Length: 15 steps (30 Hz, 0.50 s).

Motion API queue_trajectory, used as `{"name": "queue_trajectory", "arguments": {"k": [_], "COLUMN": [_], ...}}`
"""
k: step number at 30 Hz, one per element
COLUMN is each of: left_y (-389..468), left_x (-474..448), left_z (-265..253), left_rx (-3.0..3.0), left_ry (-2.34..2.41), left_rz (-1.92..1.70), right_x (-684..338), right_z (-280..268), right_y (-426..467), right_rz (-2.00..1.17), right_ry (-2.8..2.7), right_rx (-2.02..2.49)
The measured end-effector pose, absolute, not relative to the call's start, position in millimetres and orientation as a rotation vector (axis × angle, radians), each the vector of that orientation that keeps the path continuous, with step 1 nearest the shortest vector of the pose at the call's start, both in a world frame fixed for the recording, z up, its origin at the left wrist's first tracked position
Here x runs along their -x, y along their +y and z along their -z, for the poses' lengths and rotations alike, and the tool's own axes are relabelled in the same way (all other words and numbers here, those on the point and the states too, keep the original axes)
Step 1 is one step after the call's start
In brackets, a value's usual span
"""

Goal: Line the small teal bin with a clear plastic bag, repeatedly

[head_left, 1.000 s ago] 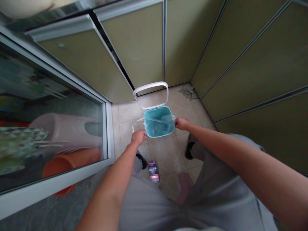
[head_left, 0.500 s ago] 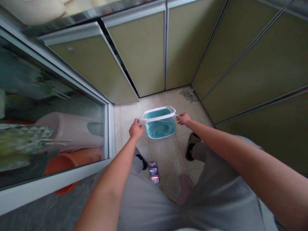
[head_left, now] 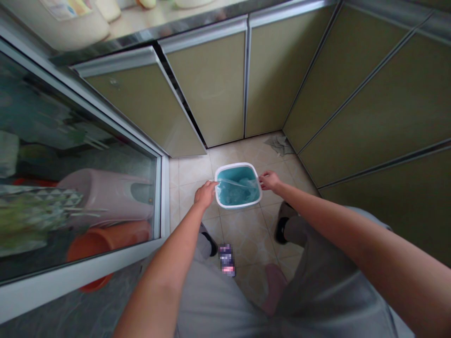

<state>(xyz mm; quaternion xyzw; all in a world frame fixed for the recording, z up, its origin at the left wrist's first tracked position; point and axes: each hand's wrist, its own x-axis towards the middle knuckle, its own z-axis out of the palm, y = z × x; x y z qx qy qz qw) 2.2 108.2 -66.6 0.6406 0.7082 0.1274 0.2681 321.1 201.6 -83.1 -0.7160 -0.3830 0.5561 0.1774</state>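
Across the back and right side stand olive cabinet fronts [head_left: 211, 98] with silvery edge strips, one door at the left set slightly out from its neighbour. At the left is a sliding glass door [head_left: 162, 197] in a pale metal frame. Pale patterned tiles make up the floor [head_left: 243, 234]. Above the cabinets runs the metal edge of a table [head_left: 176, 35], bearing a big whitish bottle [head_left: 70, 33] with a label, partly cut off. Grey trousers [head_left: 218, 300] fill the lower middle. Through or in the glass show a pinkish tub [head_left: 98, 192] and an orange bucket [head_left: 91, 244].

A blue-green bin [head_left: 239, 172] is on the tiles between the two hands, its mouth upward, ringed by a white rim [head_left: 239, 206]. Inside lies a clear, crumpled plastic bag [head_left: 248, 188], one fold stretching slantwise across the opening.

The left hand [head_left: 205, 193] has its fingertips against the left side of the rim; the right hand [head_left: 269, 180] has bent fingers at the right side. I cannot tell whether either grip is closed on the rim or on the bag.

Below lies a pink slipper [head_left: 275, 286]; in the far corner, a crumpled grey cloth [head_left: 280, 143]. Near the left foot is a small, pixelated dark item [head_left: 226, 259].
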Motion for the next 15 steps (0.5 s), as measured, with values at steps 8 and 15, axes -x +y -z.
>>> {"name": "queue_trajectory", "arguments": {"k": [8,15], "left_y": [129.6,202.8], "left_x": [19.1,33.3], "left_z": [60.2,37.7], "left_rx": [-1.725,-1.097], "left_ry": [1.677,1.781], "left_rz": [-0.708,-0.849], "right_x": [-339.3,-341.9], "right_z": [78.5,89.1], "right_y": [201.9,197.8], "right_rz": [-1.718,-1.649], "right_ry": [-0.819,-1.258], "right_rx": [1.976,2.012]}}
